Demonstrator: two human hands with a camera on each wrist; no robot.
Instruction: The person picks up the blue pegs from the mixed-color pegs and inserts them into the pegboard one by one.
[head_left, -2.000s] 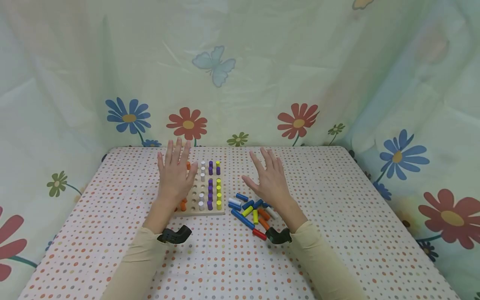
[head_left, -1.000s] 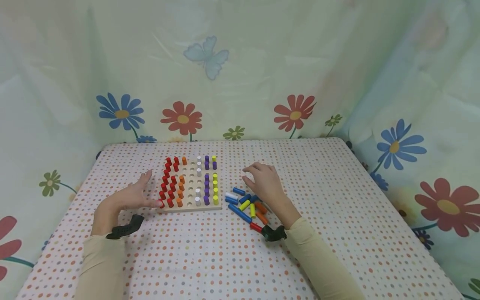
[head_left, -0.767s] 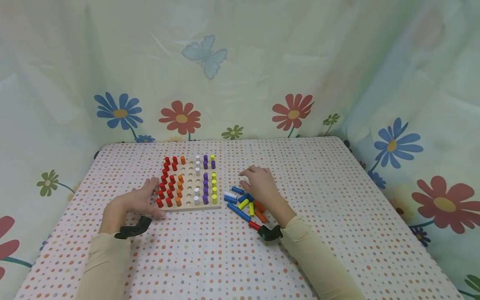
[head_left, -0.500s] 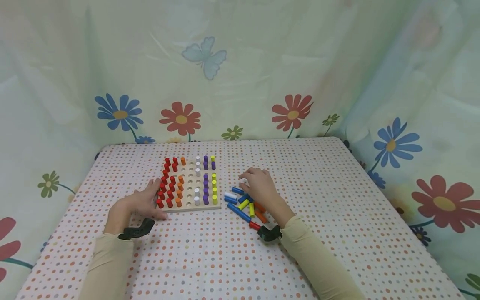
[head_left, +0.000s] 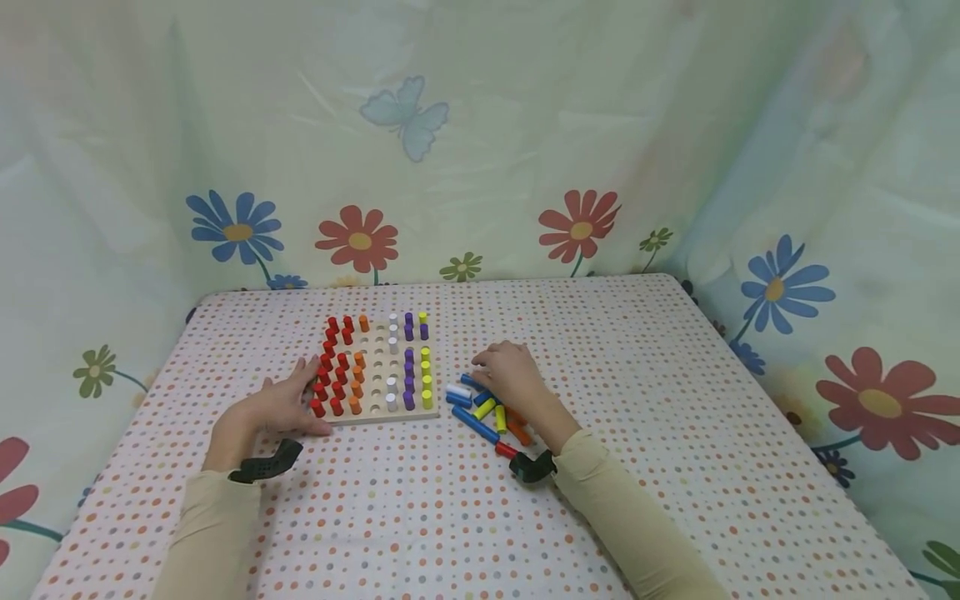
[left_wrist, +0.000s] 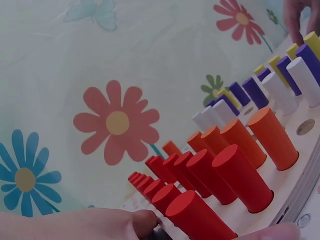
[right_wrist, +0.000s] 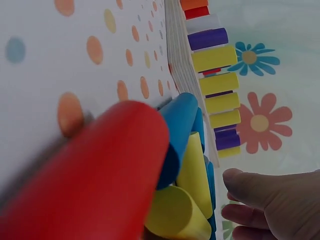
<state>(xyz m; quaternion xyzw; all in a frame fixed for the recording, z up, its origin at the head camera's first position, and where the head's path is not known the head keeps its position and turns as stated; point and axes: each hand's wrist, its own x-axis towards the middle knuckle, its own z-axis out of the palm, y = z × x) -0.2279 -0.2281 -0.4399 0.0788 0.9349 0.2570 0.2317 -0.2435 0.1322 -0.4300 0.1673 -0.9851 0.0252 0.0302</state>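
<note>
A wooden pegboard (head_left: 384,418) bears upright red, orange, white, purple and yellow pegs in columns, with some holes bare. My left hand (head_left: 279,407) holds its near left corner, thumb along the front edge and fingers at the left side, beside the red pegs (left_wrist: 242,177). My right hand (head_left: 513,382) hovers with loosely bent fingers over the far end of a pile of loose pegs right of the board. In the pile lie a long blue peg (head_left: 475,425), a red peg (right_wrist: 95,170), a yellow peg (right_wrist: 195,175) and others; the right hand partly hides it.
The table (head_left: 405,517) wears a dotted cloth. A flowered curtain (head_left: 465,167) stands behind it and along both sides. Black camera mounts sit on each wrist, the right mount (head_left: 532,467) close to the red peg.
Both hands were spread above the board and pile. The left hand has moved left and down to the board's near left corner; the right hand has lowered toward the pile, fingers bending.
</note>
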